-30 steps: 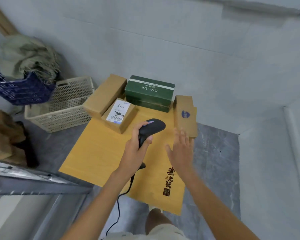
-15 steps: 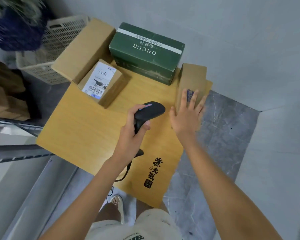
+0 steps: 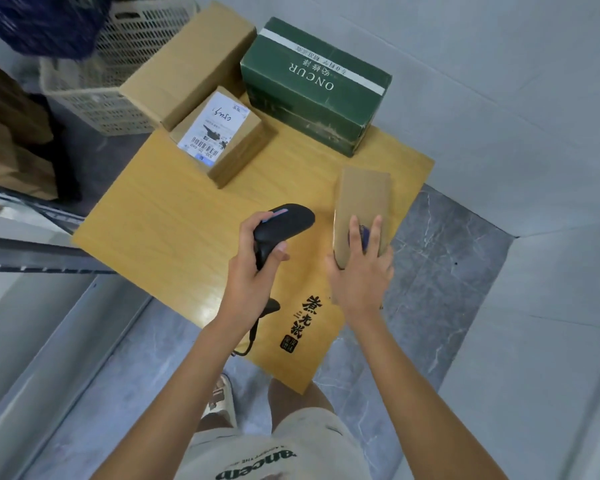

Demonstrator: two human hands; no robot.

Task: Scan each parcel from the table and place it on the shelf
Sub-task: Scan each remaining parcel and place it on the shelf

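Your left hand (image 3: 248, 271) grips the black scanner (image 3: 280, 227) by its handle, head aimed toward the narrow brown parcel (image 3: 362, 199) your right hand (image 3: 359, 275) holds with fingers (image 3: 354, 233) spread over its top face, just above the wooden desk (image 3: 174, 223). Further back on the desk sit a small labelled box (image 3: 229, 140), a long cardboard box (image 3: 187, 60) and a green carton (image 3: 312, 84). A cream basket (image 3: 90, 98) stands on the floor to your left.

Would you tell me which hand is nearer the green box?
Left. The left hand holds the scanner below the green box; the right hand sits slightly farther, on the small parcel.
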